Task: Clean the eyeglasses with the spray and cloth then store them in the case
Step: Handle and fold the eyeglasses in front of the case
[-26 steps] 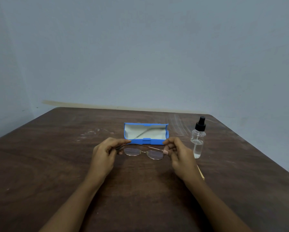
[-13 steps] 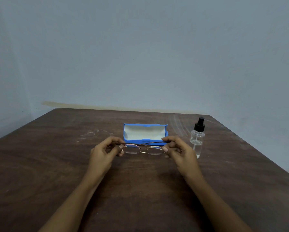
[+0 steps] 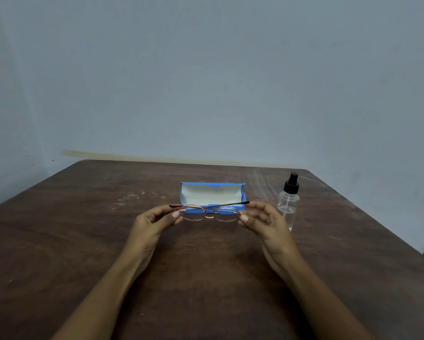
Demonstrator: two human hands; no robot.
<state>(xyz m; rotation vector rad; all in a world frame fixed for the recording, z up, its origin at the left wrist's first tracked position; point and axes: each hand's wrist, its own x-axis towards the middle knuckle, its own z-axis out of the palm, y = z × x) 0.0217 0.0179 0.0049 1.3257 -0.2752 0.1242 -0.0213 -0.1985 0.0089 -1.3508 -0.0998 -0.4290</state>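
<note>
The thin-framed eyeglasses [image 3: 209, 212] hang above the table with their temples folded across the lenses. My left hand [image 3: 154, 223] pinches the frame's left end and my right hand [image 3: 263, 223] pinches its right end. Just behind the glasses lies the blue case [image 3: 212, 193], open, with a pale lining and nothing visible inside. A clear spray bottle [image 3: 289, 202] with a black nozzle stands upright to the right of my right hand. No cloth shows in this view.
The dark wooden table [image 3: 83, 241] ends at a plain grey wall behind the case. Its right edge runs diagonally past the bottle. Pale scuff marks [image 3: 135, 196] lie left of the case.
Both hands have lifted the glasses off the table and carried them toward the case. The temples are now folded in.
</note>
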